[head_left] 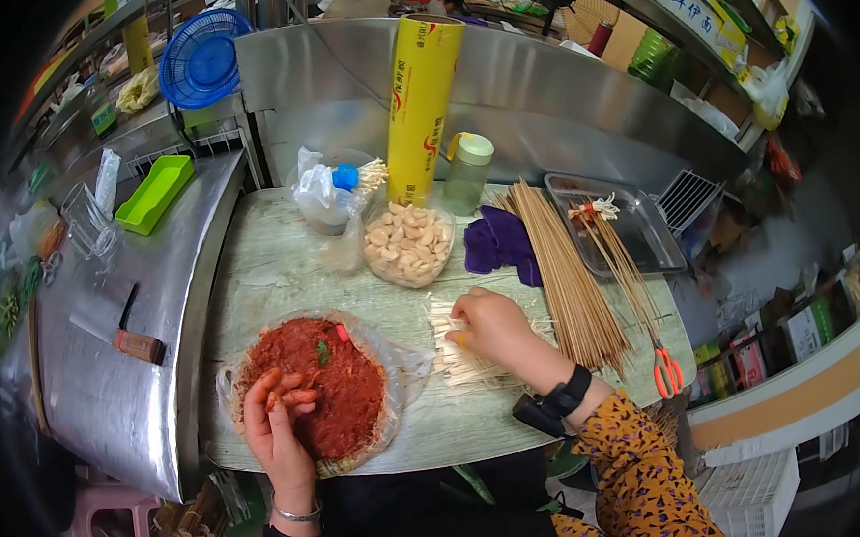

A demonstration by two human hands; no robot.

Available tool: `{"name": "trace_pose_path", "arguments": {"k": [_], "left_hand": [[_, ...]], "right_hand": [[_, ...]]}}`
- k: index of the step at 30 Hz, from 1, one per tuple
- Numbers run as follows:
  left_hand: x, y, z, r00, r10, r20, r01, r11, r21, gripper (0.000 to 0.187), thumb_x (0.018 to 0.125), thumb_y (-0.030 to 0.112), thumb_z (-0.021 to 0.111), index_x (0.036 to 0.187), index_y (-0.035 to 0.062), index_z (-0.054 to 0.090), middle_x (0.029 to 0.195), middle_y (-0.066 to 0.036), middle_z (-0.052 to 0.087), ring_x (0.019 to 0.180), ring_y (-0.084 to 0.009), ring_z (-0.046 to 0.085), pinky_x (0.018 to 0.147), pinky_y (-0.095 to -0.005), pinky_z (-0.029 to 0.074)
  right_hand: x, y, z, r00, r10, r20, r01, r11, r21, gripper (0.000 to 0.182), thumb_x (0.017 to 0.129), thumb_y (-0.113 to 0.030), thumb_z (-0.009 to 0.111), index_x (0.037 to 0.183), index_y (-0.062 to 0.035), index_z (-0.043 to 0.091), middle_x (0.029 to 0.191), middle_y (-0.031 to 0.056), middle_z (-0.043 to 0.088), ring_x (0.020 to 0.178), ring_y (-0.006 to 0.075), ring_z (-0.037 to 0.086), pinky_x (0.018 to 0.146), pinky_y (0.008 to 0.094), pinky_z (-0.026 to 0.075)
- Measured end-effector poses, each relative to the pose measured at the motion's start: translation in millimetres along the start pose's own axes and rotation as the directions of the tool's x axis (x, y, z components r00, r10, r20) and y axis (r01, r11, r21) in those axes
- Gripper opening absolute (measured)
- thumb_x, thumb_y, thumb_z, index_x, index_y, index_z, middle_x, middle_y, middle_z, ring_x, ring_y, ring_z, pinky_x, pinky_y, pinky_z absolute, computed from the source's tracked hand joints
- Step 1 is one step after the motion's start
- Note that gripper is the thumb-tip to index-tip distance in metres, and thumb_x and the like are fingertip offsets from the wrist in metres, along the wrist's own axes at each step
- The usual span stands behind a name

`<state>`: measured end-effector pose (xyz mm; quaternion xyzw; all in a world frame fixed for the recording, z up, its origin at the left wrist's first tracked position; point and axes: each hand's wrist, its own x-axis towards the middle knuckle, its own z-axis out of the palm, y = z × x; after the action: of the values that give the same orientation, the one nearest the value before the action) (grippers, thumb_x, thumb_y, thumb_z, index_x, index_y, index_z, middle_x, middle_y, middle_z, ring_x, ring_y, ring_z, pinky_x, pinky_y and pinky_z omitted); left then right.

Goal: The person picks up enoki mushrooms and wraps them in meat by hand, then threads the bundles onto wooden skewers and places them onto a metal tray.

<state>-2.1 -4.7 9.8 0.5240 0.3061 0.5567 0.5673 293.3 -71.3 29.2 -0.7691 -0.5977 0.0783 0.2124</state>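
The left hand (277,421), fingers curled, is pressed into red minced filling (324,383), while pale strips (460,350) are pinched under the right hand (493,326), beyond which a yellow roll (423,106) bears unreadable red print.

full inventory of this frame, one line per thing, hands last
red paste: 1 mound, red, plastic-lined bowl front left
pale pieces: 1 bowlful, cream, table centre
short sticks: 1 pile, pale, under right hand
bamboo skewers: 1 bundle, tan, right of centre
purple cloth: 1, purple, beside skewers
metal tray: 1, silver, back right, holding a skewer
scissors: 1, orange handles, right edge
film roll: 1, yellow, upright at back
bottle: 1, green, beside roll
green tray: 1, counter left
fan: 1, blue, back left
cleaver: 1, counter left
left hand: on paste
right hand: on short sticks
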Motion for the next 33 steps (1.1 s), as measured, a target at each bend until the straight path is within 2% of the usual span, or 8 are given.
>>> {"name": "trace_pose_path", "arguments": {"k": [3, 5, 9, 11, 17, 21, 23, 33], "left_hand": [[0.5, 1.5, -0.2, 1.000, -0.002, 0.007, 0.002, 1.000, -0.001, 0.029, 0.096, 0.015, 0.042, 0.120, -0.0018, 0.046, 0.106, -0.015, 0.058, 0.084, -0.0158, 0.060, 0.072, -0.0246, 0.050], [-0.8, 1.7, -1.4, 1.000, -0.007, 0.008, 0.007, 1.000, 0.003, 0.028, 0.096, 0.014, 0.042, 0.120, -0.0016, 0.046, 0.105, -0.015, 0.058, 0.084, -0.0158, 0.060, 0.072, -0.0247, 0.049], [0.2, -0.2, -1.0, 1.000, -0.009, 0.006, 0.009, 1.000, -0.017, 0.027, 0.096, 0.012, 0.041, 0.119, -0.0014, 0.046, 0.104, -0.015, 0.059, 0.083, -0.0157, 0.060, 0.072, -0.0250, 0.049], [-0.4, -0.1, -1.0, 1.000, -0.010, 0.009, 0.010, 1.000, -0.024, 0.027, 0.096, 0.011, 0.041, 0.119, -0.0015, 0.046, 0.104, -0.015, 0.059, 0.083, -0.0157, 0.060, 0.072, -0.0250, 0.049], [-0.3, 2.5, -0.8, 1.000, -0.007, 0.013, 0.007, 1.000, -0.014, 0.026, 0.095, 0.011, 0.043, 0.117, -0.0022, 0.047, 0.103, -0.014, 0.059, 0.082, -0.0153, 0.059, 0.072, -0.0248, 0.048], [-0.3, 1.8, -0.9, 1.000, -0.023, -0.002, 0.023, 1.000, -0.015, 0.024, 0.094, 0.008, 0.043, 0.116, -0.0025, 0.048, 0.103, -0.014, 0.059, 0.082, -0.0150, 0.059, 0.072, -0.0248, 0.049], [-0.3, 1.9, -0.8, 1.000, -0.026, -0.006, 0.026, 0.999, -0.022, 0.024, 0.094, 0.007, 0.043, 0.115, -0.0025, 0.048, 0.102, -0.014, 0.059, 0.082, -0.0150, 0.059, 0.072, -0.0248, 0.049], [0.4, 0.9, 0.0, 0.999, -0.035, -0.013, 0.035, 0.999, -0.030, 0.023, 0.094, 0.009, 0.046, 0.114, -0.0009, 0.050, 0.101, -0.013, 0.059, 0.078, -0.0145, 0.059, 0.069, -0.0242, 0.048]], "right_hand": [[5.4, 5.2, 4.8, 1.000, 0.004, 0.025, -0.003, 0.999, -0.040, 0.020, 0.070, -0.018, 0.073, 0.081, -0.0038, 0.065, 0.081, 0.0117, 0.060, 0.076, 0.0292, 0.060, 0.068, 0.0376, 0.047], [7.1, 14.4, -3.4, 0.998, 0.039, 0.047, -0.048, 0.978, 0.205, 0.018, 0.070, -0.015, 0.072, 0.082, -0.0033, 0.065, 0.082, 0.0122, 0.061, 0.077, 0.0298, 0.060, 0.068, 0.0381, 0.048], [4.3, 10.5, -17.6, 0.977, 0.145, 0.154, -0.179, 0.955, 0.236, 0.016, 0.070, -0.010, 0.069, 0.084, -0.0027, 0.066, 0.082, 0.0125, 0.061, 0.077, 0.0297, 0.060, 0.066, 0.0378, 0.048], [2.9, 3.8, -11.9, 0.989, -0.128, 0.073, 0.131, 0.991, -0.024, 0.013, 0.070, -0.007, 0.068, 0.082, -0.0019, 0.064, 0.083, 0.0132, 0.060, 0.076, 0.0304, 0.060, 0.065, 0.0378, 0.049], [7.0, -1.4, 6.3, 0.986, -0.138, 0.098, 0.155, 0.968, -0.199, 0.020, 0.067, -0.005, 0.071, 0.085, -0.0018, 0.061, 0.083, 0.0122, 0.056, 0.077, 0.0308, 0.059, 0.066, 0.0363, 0.048], [12.9, 3.9, -2.6, 0.979, -0.167, 0.121, 0.184, 0.971, -0.150, 0.022, 0.067, -0.005, 0.072, 0.086, -0.0012, 0.061, 0.082, 0.0126, 0.057, 0.074, 0.0301, 0.059, 0.065, 0.0352, 0.048], [14.7, 6.2, -9.6, 0.980, -0.173, 0.095, 0.170, 0.984, 0.045, 0.022, 0.069, -0.007, 0.073, 0.087, -0.0003, 0.062, 0.079, 0.0125, 0.059, 0.069, 0.0275, 0.058, 0.063, 0.0333, 0.047], [21.1, 11.5, -26.6, 0.987, -0.139, 0.079, 0.133, 0.988, 0.083, 0.021, 0.071, -0.010, 0.073, 0.086, 0.0021, 0.064, 0.075, 0.0120, 0.058, 0.066, 0.0242, 0.057, 0.060, 0.0312, 0.045]]}}
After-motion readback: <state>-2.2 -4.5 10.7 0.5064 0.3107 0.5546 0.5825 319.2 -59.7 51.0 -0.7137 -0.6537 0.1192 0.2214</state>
